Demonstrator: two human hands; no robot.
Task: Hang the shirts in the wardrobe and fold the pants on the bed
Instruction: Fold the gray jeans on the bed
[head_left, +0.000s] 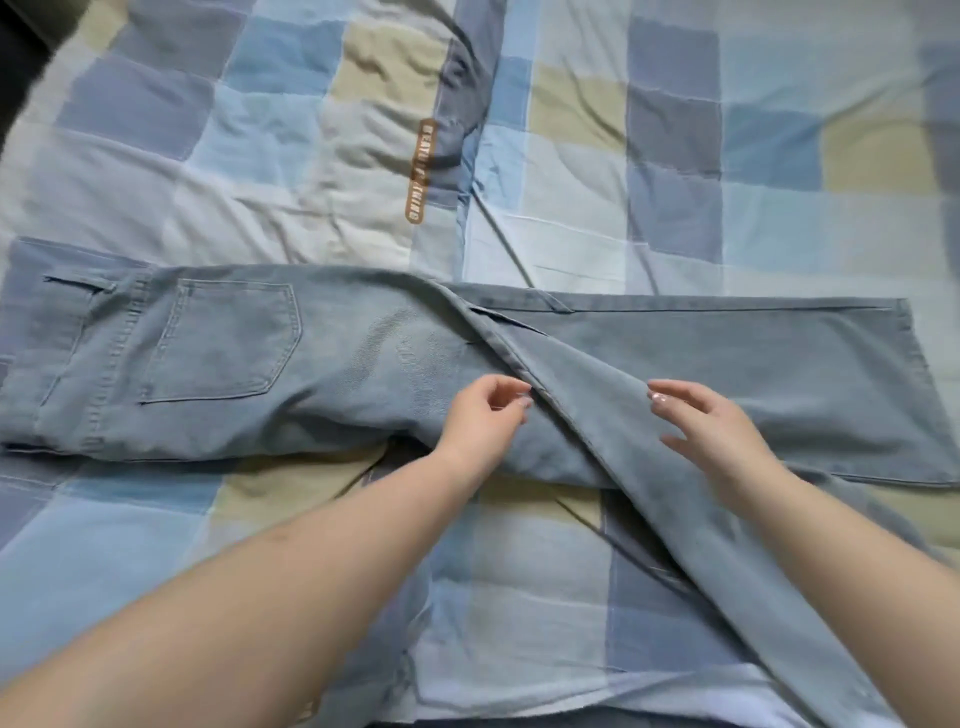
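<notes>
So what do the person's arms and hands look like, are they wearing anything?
Both forearms are bare, with no sleeves, watch or bracelet in view. The left hand and right hand wear no gloves or rings that I can see. The nails on the fingers look pale and glossy, perhaps polished.

Home bedroom: checked quilt (675, 130) on bed, jeans (311, 358) spread.

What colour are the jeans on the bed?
Light blue denim jeans, clearest in the head view.
</notes>
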